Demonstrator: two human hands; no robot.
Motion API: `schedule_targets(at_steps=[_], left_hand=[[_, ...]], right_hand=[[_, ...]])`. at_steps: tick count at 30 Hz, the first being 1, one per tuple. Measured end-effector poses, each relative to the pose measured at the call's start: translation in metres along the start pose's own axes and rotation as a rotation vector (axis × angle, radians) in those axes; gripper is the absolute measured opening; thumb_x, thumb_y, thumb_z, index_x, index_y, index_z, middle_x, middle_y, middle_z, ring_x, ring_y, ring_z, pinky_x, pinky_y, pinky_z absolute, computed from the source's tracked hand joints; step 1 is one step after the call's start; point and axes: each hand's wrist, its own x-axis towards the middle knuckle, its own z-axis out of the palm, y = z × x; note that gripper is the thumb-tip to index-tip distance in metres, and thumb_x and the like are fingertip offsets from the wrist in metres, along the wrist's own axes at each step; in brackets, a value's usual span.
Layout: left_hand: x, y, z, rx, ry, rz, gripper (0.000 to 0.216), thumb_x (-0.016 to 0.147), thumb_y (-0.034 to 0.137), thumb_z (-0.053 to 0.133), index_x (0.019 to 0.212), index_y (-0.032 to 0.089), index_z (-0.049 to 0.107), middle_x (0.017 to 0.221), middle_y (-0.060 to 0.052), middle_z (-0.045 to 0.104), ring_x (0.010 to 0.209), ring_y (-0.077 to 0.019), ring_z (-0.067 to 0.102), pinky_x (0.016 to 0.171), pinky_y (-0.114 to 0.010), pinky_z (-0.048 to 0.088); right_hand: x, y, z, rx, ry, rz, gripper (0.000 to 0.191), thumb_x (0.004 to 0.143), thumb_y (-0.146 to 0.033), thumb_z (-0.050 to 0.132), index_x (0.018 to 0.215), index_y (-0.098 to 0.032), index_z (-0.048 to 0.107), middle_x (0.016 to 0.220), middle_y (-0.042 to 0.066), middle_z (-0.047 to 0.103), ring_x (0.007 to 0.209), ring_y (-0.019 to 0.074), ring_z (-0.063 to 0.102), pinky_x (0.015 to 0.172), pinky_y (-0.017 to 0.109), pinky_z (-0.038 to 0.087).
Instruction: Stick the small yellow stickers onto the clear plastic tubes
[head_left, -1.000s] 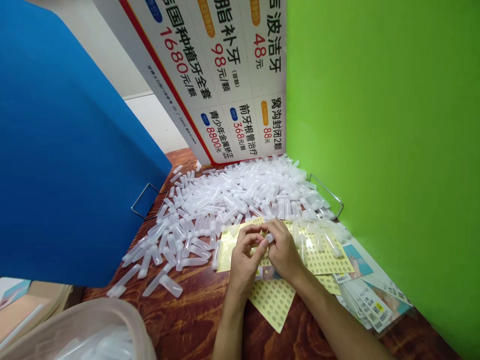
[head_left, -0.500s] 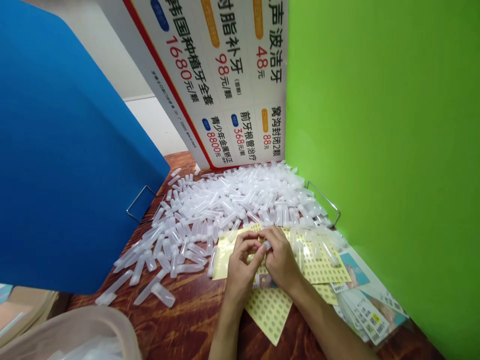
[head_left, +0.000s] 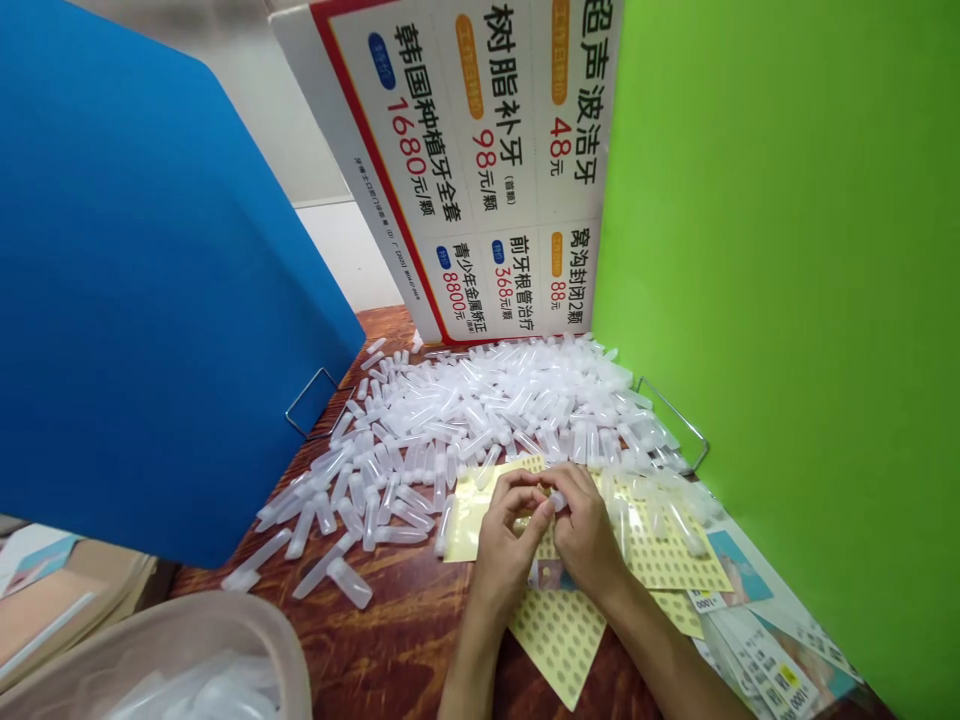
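Left hand (head_left: 504,545) and right hand (head_left: 589,535) jointly pinch one small plastic vial (head_left: 556,499) above the sticker sheet (head_left: 660,545). Risk: loose fingertip grip could drop it into the vial pile (head_left: 480,410).

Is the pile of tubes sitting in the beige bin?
No, the pile of tubes lies loose on the wooden table between the boards, while the beige bin sits apart at lower left.
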Motion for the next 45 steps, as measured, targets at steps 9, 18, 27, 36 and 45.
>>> schedule_targets(at_steps=[9, 18, 27, 36, 45], left_hand=[[0.0017, 0.0, -0.0004, 0.002, -0.003, 0.036, 0.031, 0.086, 0.048, 0.07, 0.08, 0.017, 0.069, 0.114, -0.011, 0.054, 0.11, -0.0249, 0.058, 0.091, -0.032, 0.049], [0.0028, -0.0009, -0.0001, 0.022, 0.012, 0.032, 0.034, 0.085, 0.05, 0.07, 0.079, 0.017, 0.068, 0.113, -0.011, 0.054, 0.107, -0.0242, 0.058, 0.09, -0.031, 0.049], [0.0035, -0.0022, 0.0, 0.014, 0.012, 0.013, 0.032, 0.085, 0.049, 0.07, 0.079, 0.017, 0.067, 0.112, -0.01, 0.053, 0.104, -0.0221, 0.058, 0.085, -0.028, 0.05], [0.0031, -0.0002, 0.0005, -0.008, 0.002, 0.007, 0.033, 0.083, 0.049, 0.071, 0.078, 0.017, 0.066, 0.108, -0.009, 0.054, 0.095, -0.0194, 0.057, 0.074, -0.025, 0.049], [0.0033, 0.0025, 0.0015, 0.018, 0.026, 0.018, 0.036, 0.081, 0.051, 0.073, 0.077, 0.016, 0.068, 0.106, -0.01, 0.055, 0.101, -0.0223, 0.058, 0.083, -0.028, 0.051]], right_hand=[[-0.0001, 0.0009, 0.0006, -0.01, 0.007, 0.023, 0.038, 0.078, 0.001, 0.044, 0.098, -0.021, 0.067, 0.096, 0.007, 0.063, 0.095, 0.0244, 0.056, 0.079, 0.035, 0.047], [0.0001, -0.0011, 0.0007, -0.019, 0.01, 0.014, 0.04, 0.08, 0.003, 0.043, 0.1, -0.021, 0.069, 0.096, 0.007, 0.064, 0.095, 0.0238, 0.056, 0.078, 0.034, 0.048], [-0.0005, 0.0007, 0.0027, -0.069, 0.018, -0.011, 0.042, 0.08, 0.005, 0.043, 0.1, -0.021, 0.069, 0.095, 0.007, 0.065, 0.094, 0.0246, 0.055, 0.078, 0.036, 0.047], [-0.0005, 0.0024, 0.0018, -0.065, 0.036, -0.036, 0.045, 0.077, 0.004, 0.041, 0.102, -0.02, 0.07, 0.092, 0.007, 0.064, 0.092, 0.0251, 0.054, 0.078, 0.038, 0.046], [-0.0004, 0.001, 0.0014, -0.055, 0.03, -0.013, 0.04, 0.08, 0.002, 0.044, 0.1, -0.019, 0.071, 0.093, 0.008, 0.065, 0.092, 0.0252, 0.055, 0.078, 0.039, 0.048]])
